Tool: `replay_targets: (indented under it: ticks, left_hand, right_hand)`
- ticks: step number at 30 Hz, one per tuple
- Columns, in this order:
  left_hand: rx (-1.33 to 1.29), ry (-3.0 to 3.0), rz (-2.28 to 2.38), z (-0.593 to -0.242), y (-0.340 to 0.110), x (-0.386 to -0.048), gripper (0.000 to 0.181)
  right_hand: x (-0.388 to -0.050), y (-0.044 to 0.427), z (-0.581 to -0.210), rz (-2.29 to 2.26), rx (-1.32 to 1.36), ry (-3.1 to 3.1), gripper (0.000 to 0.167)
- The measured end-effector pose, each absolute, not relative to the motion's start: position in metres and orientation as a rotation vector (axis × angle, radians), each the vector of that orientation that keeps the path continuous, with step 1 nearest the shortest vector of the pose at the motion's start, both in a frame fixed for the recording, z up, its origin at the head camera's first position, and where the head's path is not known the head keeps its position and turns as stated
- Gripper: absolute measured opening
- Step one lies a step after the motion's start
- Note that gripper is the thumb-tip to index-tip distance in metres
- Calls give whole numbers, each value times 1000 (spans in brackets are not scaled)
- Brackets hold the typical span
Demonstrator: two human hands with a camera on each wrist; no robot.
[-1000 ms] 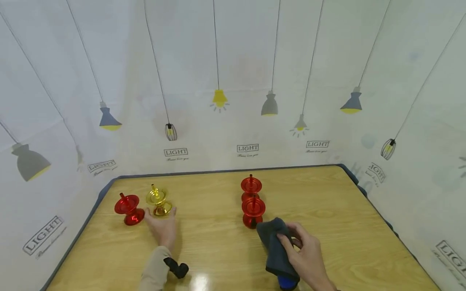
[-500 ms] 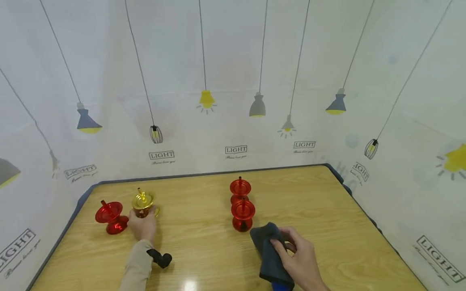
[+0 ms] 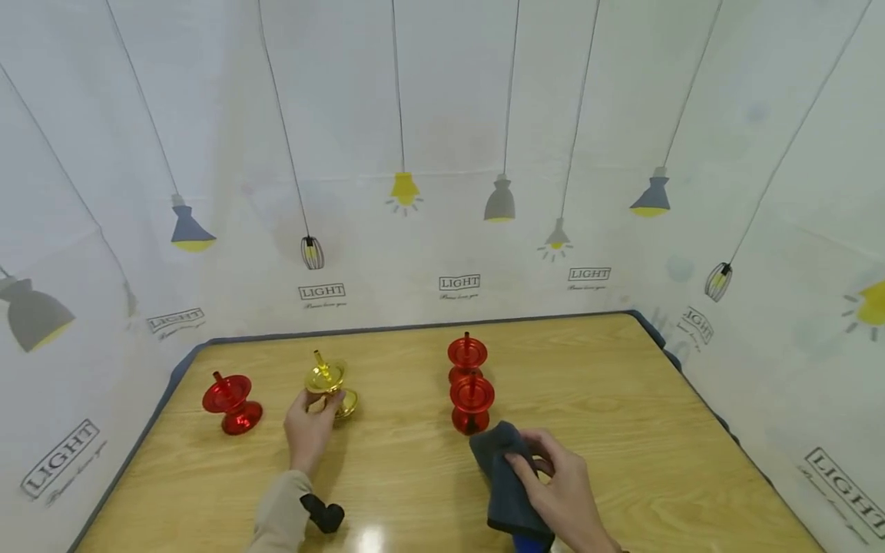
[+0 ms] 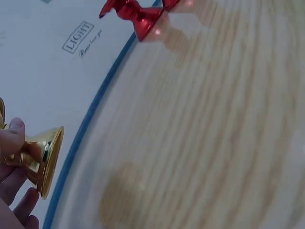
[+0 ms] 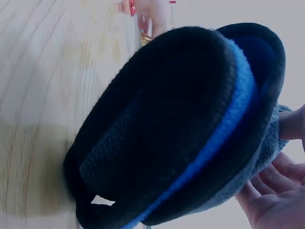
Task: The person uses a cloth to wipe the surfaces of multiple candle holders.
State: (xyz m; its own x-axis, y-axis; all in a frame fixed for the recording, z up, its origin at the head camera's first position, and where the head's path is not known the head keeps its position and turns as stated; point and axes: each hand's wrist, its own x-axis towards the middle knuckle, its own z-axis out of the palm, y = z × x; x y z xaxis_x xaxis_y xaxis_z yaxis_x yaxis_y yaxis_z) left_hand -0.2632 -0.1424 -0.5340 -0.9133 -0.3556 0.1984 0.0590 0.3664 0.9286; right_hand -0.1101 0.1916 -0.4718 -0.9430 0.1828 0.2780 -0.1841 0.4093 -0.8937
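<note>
A lamp-printed backdrop (image 3: 346, 115) rises behind a wooden table (image 3: 608, 399). Left of centre in the head view, we see the left hand (image 3: 309, 432) with thumb and fingers curled round a gold holder (image 3: 325, 375); at lower right, the right hand (image 3: 563, 484) pinches a dark cloth (image 3: 508, 488). One red holder (image 3: 227, 395) sits further left, two red ones (image 3: 472, 395) near the centre.

Left hand (image 3: 309, 434) outstretched, curled in grip; right hand (image 3: 563, 489) nearer, pinching.
</note>
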Motion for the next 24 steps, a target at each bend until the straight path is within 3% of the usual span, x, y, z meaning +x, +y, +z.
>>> replay_targets:
  ticks: [14,20,24]
  left_hand:
    - [-587,-2369,-1773,-475,-86,-192,39]
    - [-771,-2375,-1657,-466,-71,-171,44]
    - [-823,-2340,-1596,-464,-66,-164,38]
  right_hand:
    - [-112,168,-457,1685,132,-2165,21]
    - [-119,160,-443,1769,10,-2101,25]
    - [-121,155,-438,1868,6,-2055,30]
